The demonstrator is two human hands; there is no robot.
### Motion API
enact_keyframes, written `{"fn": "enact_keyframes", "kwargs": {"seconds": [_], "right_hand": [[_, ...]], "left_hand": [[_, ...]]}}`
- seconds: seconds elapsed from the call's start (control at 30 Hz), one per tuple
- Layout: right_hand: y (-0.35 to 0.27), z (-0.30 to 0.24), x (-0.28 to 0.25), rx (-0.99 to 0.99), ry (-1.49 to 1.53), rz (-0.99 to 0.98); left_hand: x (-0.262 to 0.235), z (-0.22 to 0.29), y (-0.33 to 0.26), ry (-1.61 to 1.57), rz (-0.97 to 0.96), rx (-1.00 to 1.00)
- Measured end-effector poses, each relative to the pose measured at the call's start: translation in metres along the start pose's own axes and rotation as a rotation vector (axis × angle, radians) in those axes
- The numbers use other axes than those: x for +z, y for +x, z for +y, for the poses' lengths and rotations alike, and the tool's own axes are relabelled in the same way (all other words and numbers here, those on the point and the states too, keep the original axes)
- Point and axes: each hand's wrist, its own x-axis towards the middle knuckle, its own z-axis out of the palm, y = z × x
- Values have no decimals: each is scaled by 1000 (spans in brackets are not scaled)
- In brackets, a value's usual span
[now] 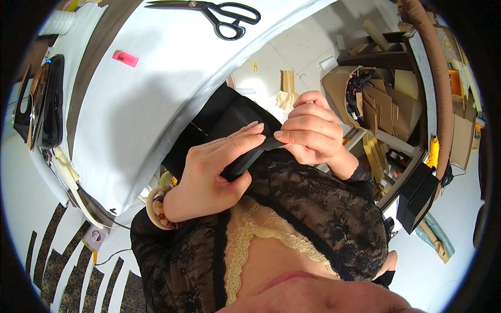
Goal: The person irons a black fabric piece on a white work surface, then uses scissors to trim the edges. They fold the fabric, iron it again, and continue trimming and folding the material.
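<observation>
A piece of black fabric (pixel 229 122) hangs from the edge of the white work table (pixel 156 104) down in front of me. My left hand (pixel 214 172) grips a folded part of it, fingers stretched along the fold. My right hand (pixel 310 128) pinches the fabric's edge just to the right, its fingertips touching those of the left hand. Bead and ring bracelets (pixel 158 207) sit on my left wrist. I wear black lace sleeves.
Black scissors (pixel 219 14) and a small pink block (pixel 125 58) lie on the table. A black device (pixel 44 101) sits at the left. Cardboard boxes and wooden pieces (pixel 381 104) crowd shelves at the right. Paper scraps (pixel 287 88) lie on the tiled floor.
</observation>
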Motion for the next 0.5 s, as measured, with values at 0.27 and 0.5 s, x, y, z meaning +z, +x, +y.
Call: {"fn": "enact_keyframes", "kwargs": {"seconds": [0.27,0.5], "right_hand": [[9,4,4,4,60,-56],[9,-8,10,-20,-136,-32]], "left_hand": [[-1,0,2,-12,1,2],[2,-1,1,16,15,8]]}}
